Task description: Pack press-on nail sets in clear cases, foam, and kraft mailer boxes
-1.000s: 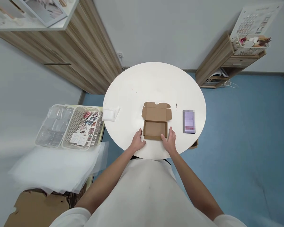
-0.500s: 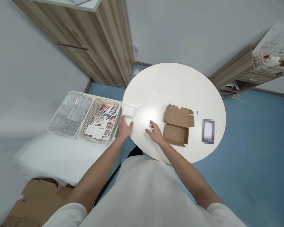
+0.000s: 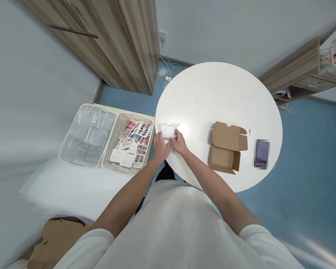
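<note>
A small white wrapped packet (image 3: 168,130) lies at the left side of the round white table (image 3: 218,89), a loose corner of its wrapping sticking out at the upper right. At its lower left corner is my left hand (image 3: 161,146), fingers and thumb closed on the edge. My right hand (image 3: 179,142) pinches the lower right corner between thumb and fingers. Further right, apart from both hands, an opened brown cardboard box (image 3: 222,158) stands with its lid folded back.
Left of the table, a basket (image 3: 108,155) holds printed cards with nail-like pictures; beside it stands a tray (image 3: 65,149) of clear plastic packs. A blurred-out purple rectangular object (image 3: 261,153) lies on the table's right side. A wooden cabinet (image 3: 126,45) rises behind.
My right hand has moved left to the packet, and both hands have closed on its lower corners. The whole view has shifted, with the table now further right.
</note>
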Demonstrator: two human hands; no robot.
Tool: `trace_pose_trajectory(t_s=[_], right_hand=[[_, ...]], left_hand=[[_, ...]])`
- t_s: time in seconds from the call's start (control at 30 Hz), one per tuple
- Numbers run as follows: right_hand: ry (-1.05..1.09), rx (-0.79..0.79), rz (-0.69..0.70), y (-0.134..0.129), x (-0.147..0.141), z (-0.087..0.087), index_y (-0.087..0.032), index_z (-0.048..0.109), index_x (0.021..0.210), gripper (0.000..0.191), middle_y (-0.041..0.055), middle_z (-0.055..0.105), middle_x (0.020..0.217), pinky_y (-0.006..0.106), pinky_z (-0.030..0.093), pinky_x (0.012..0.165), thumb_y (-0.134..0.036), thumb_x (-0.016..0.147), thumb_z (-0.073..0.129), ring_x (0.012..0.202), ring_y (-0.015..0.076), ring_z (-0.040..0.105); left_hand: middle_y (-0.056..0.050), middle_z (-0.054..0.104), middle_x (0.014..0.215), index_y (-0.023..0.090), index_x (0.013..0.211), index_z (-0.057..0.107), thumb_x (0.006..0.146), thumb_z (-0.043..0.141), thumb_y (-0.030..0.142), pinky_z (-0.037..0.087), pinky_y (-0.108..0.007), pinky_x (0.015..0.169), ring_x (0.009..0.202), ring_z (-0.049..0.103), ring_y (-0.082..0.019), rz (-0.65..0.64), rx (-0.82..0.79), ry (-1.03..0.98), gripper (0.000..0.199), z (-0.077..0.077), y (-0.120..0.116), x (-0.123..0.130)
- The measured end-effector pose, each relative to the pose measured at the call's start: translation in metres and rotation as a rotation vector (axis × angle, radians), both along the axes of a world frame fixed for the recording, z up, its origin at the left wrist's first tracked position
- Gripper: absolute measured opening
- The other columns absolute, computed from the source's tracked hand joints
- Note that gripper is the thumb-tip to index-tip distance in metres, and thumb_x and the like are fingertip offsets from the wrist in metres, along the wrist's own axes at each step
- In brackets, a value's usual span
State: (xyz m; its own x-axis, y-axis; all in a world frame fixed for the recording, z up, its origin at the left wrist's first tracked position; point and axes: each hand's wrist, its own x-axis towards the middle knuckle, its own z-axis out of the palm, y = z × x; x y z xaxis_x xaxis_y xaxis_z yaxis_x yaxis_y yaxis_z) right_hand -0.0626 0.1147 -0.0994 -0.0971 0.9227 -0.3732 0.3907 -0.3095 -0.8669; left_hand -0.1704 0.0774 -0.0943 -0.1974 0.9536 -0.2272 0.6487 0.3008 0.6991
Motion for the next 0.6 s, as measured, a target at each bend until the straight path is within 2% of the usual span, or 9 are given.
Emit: trace_pose_trajectory(t_s=[0.1, 0.2, 0.33, 0.47, 0.6], right_hand=[[-0.061, -0.062, -0.063, -0.007, 0.008, 0.0, -0.02, 0.04, 0.12, 0.048, 0.0058, 0.05, 0.11, 0.034, 0.045, 0.076, -0.031, 0.073, 0.048, 0.074, 0.0137, 0.052], [-0.072, -0.114, -0.132, -0.022, 0.023, 0.003, -0.021, 0.045, 0.111, 0.041, 0.0025, 0.055, 0.1, 0.032, 0.045, 0.072, -0.032, 0.072, 0.05, 0.067, 0.0121, 0.052], [-0.011, -0.112, -0.187, -0.049, 0.051, 0.016, -0.022, 0.044, 0.108, 0.04, 0.0021, 0.055, 0.099, 0.028, 0.046, 0.066, -0.034, 0.071, 0.051, 0.065, 0.0109, 0.053], [0.035, 0.001, -0.241, -0.073, 0.099, 0.041, -0.022, 0.041, 0.112, 0.042, 0.0044, 0.054, 0.105, 0.027, 0.046, 0.063, -0.034, 0.072, 0.051, 0.066, 0.0114, 0.053], [-0.077, 0.107, -0.285, -0.088, 0.168, 0.065, -0.021, 0.04, 0.114, 0.043, 0.0059, 0.056, 0.105, 0.029, 0.045, 0.066, -0.032, 0.074, 0.05, 0.069, 0.0136, 0.055]], left_hand=[[-0.013, 0.042, 0.125, 0.015, 0.123, 0.035, 0.072, 0.049, 0.02, 0.029, -0.043, 0.1, 0.119, 0.036, -0.026, 0.058, 0.008, -0.068, 0.053, 0.0, -0.007, 0.002], [-0.011, 0.051, 0.113, 0.016, 0.111, 0.046, 0.073, 0.049, 0.024, 0.042, -0.036, 0.089, 0.105, 0.05, -0.022, 0.185, -0.003, -0.247, 0.039, -0.002, -0.016, 0.009], [-0.009, 0.06, 0.096, 0.016, 0.092, 0.052, 0.073, 0.052, 0.033, 0.049, -0.032, 0.077, 0.09, 0.059, -0.019, 0.309, -0.016, -0.429, 0.025, 0.005, -0.03, 0.031], [-0.007, 0.06, 0.094, 0.017, 0.092, 0.05, 0.073, 0.055, 0.033, 0.05, -0.03, 0.072, 0.085, 0.061, -0.017, 0.257, 0.041, -0.501, 0.025, 0.029, -0.039, 0.075], [-0.008, 0.055, 0.106, 0.017, 0.1, 0.047, 0.075, 0.053, 0.029, 0.05, -0.027, 0.071, 0.088, 0.06, -0.016, 0.059, 0.076, -0.568, 0.028, 0.047, -0.042, 0.137]])
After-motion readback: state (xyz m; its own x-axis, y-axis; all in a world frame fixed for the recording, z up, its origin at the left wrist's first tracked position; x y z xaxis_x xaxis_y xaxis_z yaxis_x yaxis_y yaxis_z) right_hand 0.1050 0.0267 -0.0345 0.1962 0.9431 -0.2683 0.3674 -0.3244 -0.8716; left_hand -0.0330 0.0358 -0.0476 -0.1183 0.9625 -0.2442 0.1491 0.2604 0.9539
